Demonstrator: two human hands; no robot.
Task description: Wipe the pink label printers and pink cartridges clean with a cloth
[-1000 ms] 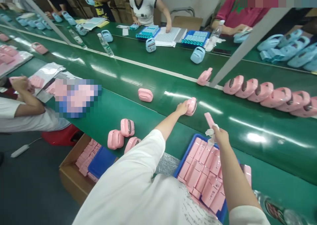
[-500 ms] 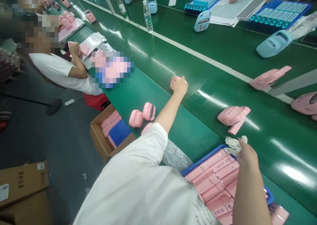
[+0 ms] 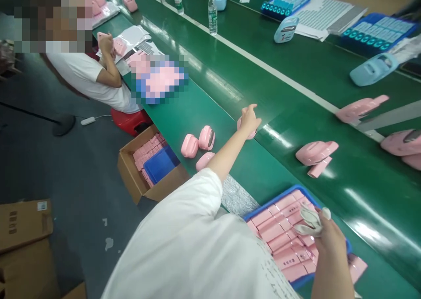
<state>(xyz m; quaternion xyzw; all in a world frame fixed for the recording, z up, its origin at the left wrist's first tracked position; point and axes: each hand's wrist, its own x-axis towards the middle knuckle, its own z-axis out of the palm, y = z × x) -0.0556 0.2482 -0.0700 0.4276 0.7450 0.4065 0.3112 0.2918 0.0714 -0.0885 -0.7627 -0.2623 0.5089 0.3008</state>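
My left hand [image 3: 250, 120] reaches out over the line and is closed round a glossy pink plastic casing [image 3: 241, 124], which it partly covers; the index finger sticks out straight. Nearer to me, pink casings [image 3: 206, 137] stand close together on the green table. My right hand [image 3: 329, 231] hovers above a blue tray [image 3: 297, 188]. A crumpled white cloth [image 3: 309, 220] is at its fingers, and one fingertip looks covered in white. Pink rectangular pieces [image 3: 279, 222] lie in rows in the tray, some hidden by the right hand and forearm.
Farther right on the line are a pink casing [image 3: 315, 153] with a pink piece beside it, and more pink casings. Water bottles [image 3: 212, 16] and light blue casings [image 3: 286, 30] stand beyond. A carton [image 3: 131, 172] is at lower left; a co-worker [image 3: 88, 77] sits at left.
My left hand has drawn the pink casing back towards the table edge and its index finger has straightened. My right hand has come down and back over the tray with the white cloth. The view has shifted.
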